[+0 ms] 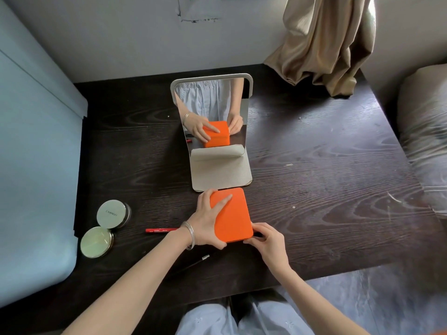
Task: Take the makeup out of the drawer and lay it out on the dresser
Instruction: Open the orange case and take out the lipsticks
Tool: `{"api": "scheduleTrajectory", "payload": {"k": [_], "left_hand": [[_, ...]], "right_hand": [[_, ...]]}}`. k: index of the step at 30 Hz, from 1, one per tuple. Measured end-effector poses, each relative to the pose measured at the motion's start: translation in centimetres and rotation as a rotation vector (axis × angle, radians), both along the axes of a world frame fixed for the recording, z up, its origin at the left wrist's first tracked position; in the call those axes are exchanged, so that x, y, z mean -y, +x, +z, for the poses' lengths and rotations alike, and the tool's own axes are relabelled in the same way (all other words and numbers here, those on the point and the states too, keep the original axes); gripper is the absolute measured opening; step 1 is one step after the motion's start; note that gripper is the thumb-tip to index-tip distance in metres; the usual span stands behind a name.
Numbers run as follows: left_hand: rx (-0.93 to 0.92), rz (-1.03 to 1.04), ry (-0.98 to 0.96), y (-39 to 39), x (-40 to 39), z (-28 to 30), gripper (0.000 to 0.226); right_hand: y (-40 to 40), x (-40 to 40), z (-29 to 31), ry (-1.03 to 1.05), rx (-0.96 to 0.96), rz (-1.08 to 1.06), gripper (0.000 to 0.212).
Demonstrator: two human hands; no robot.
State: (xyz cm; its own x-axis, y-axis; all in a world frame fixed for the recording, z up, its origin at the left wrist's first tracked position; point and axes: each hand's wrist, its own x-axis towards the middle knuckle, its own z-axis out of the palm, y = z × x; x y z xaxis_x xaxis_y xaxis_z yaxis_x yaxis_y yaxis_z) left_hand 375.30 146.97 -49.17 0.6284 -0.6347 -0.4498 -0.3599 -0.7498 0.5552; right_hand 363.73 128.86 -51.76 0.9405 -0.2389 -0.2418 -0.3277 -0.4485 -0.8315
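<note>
An orange rectangular case [233, 213] lies on the dark wooden dresser [326, 180], just in front of the mirror's base. My left hand [208, 220] rests over the case's left side, fingers spread on its lid. My right hand [264, 239] pinches the case's near right corner. Two round pale green compacts [111, 213] [96, 241] sit at the left. A red pencil [160, 230] lies left of my left wrist. A thin dark brush with a metal ferrule [193, 262] lies under my left forearm. The drawer is out of view.
A standing mirror [212, 110] on a beige base [221, 172] stands mid-dresser and reflects my hands. A light blue cabinet [36, 141] borders the left. A tan curtain [326, 42] hangs at the back right, and a bed [425, 131] sits right.
</note>
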Motion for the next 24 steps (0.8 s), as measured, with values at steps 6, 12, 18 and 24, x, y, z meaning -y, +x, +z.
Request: {"api": "scheduleTrajectory", "payload": {"k": [6, 12, 18, 24], "left_hand": [[-0.022, -0.003, -0.030, 0.0, -0.5, -0.3, 0.120], [-0.090, 0.077, -0.125, 0.6, -1.5, 0.1, 0.120], [-0.357, 0.452, -0.317, 2.5, -4.4, 0.7, 0.108], [-1.135, 1.098, -1.046, 2.8, -7.8, 2.6, 0.088]], "right_hand": [[0.3, 0.4, 0.7, 0.006, -0.041, 0.075, 0.045], [0.4, 1.3, 2.2, 0.030, -0.027, 0.139, 0.061], [1.1, 1.8, 3.1, -0.020, 0.010, 0.139, 0.060], [2.4, 0.8, 3.8, 0.027, 0.035, 0.130, 0.050]]}}
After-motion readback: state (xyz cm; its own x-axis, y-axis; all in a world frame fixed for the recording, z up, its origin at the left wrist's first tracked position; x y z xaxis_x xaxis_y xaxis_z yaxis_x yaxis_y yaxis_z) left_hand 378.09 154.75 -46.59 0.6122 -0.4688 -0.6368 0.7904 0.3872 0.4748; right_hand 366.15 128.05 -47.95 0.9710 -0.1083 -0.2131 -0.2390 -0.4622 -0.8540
